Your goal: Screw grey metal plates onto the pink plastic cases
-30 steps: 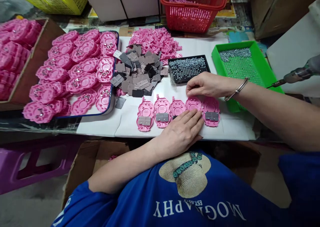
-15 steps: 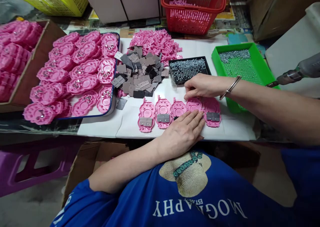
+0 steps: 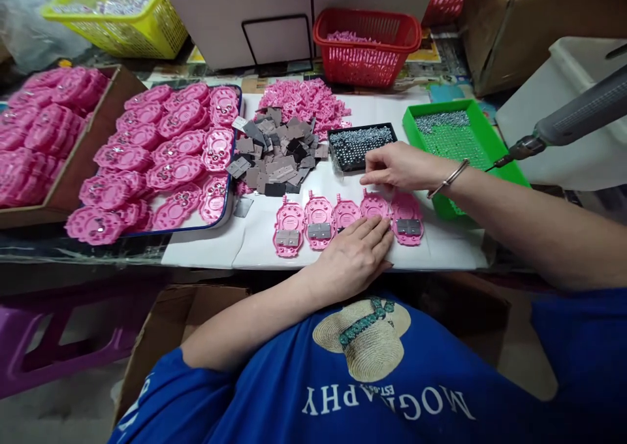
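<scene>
Several pink plastic shells [image 3: 318, 210] lie in a row along the near table edge, and grey metal plates [image 3: 408, 227] sit in the lower part of some. My left hand [image 3: 360, 254] rests flat on the middle shells, fingers stretched out and covering their lower parts. Just beyond the row, my right hand [image 3: 392, 164] is closed in a pinch near the top of the shells. Whatever its fingertips hold is too small or hidden to make out. A black tray of screws [image 3: 362, 149] is right behind that hand.
Loose grey plates [image 3: 279, 157] and small pink parts [image 3: 306, 101] are heaped beyond the row. To the left is a white tray [image 3: 215, 225] of pink shells. A green tray [image 3: 512, 176] with screws and a power screwdriver [image 3: 563, 121] are on the right. A red basket [image 3: 365, 55] stands behind.
The camera view has shifted a little, showing more of the far side. My left hand stays on the shells; my right hand remains pinched near their tops, with little visible movement.
</scene>
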A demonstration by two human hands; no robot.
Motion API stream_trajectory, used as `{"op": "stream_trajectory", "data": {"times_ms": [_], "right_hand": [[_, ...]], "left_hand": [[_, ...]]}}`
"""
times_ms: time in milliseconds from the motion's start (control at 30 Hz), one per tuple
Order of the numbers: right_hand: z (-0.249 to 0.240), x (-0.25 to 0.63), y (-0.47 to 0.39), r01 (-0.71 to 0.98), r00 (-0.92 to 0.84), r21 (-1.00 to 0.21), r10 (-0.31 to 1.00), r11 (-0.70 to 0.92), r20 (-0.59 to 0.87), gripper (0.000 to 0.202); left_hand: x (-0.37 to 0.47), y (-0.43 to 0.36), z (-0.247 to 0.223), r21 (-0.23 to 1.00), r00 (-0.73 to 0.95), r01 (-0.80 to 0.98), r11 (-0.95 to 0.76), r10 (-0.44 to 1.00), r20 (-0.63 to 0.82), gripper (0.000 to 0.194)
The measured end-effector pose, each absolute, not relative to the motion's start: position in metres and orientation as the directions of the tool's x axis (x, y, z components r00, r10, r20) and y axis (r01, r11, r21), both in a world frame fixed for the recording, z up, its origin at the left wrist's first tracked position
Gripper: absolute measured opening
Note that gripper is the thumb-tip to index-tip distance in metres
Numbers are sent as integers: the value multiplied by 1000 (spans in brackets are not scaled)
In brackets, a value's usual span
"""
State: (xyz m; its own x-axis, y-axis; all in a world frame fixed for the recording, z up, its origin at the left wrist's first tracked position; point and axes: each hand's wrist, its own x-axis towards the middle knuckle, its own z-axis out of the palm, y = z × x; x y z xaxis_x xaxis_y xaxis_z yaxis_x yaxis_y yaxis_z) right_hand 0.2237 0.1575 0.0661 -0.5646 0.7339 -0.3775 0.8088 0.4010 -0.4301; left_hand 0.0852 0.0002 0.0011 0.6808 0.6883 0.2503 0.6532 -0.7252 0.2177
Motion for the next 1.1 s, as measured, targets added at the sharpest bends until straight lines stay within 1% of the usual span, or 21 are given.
{"op": "stream_trajectory", "data": {"times_ms": [100,233,367,433,467,533,567,667,733,800,867,900,967,1100], "right_hand": [[77,235,152,800,-480,-525,834,289,-271,23],[86,250,150,794,-445,-526,881,305,-160,23],[89,253,164,797,-433,-461,901,391,17,14],[91,245,179,816,-430,-387,898,429,90,15],[91,238,188,832,-435,-335,895,442,103,18],[90,220,210,863,-448,-219,890,456,86,24],[89,210,221,871,-451,-181,890,456,67,25],[77,183,255,882,-457,-129,889,454,11,25],[67,169,274,893,-446,-91,895,441,-32,24],[56,162,288,900,-436,-56,897,433,-72,29],[48,160,298,899,-438,-33,893,437,-102,36],[45,160,300,896,-443,-26,890,443,-112,38],[42,162,303,888,-457,-20,881,459,-119,38],[44,167,303,883,-468,-25,879,468,-91,37]], "left_hand": [[85,1,1,204,684,651,-731,681,261,48],[85,3,3,188,693,639,-746,664,280,47],[83,3,9,177,698,630,-756,651,298,43],[80,3,13,159,688,627,-763,637,346,41],[78,3,15,151,681,627,-765,631,370,40],[70,6,22,143,673,623,-769,620,403,36],[65,10,27,138,676,617,-775,611,411,34],[40,35,45,128,662,628,-767,614,430,27],[20,65,59,171,574,706,-687,697,430,30],[1,103,70,214,445,786,-580,772,455,26],[-11,141,75,258,343,847,-464,849,401,22],[-15,159,74,260,298,878,-402,884,359,22],[-15,191,70,221,230,930,-293,935,270,25],[-5,235,54,207,200,948,-243,958,207,27]]}}
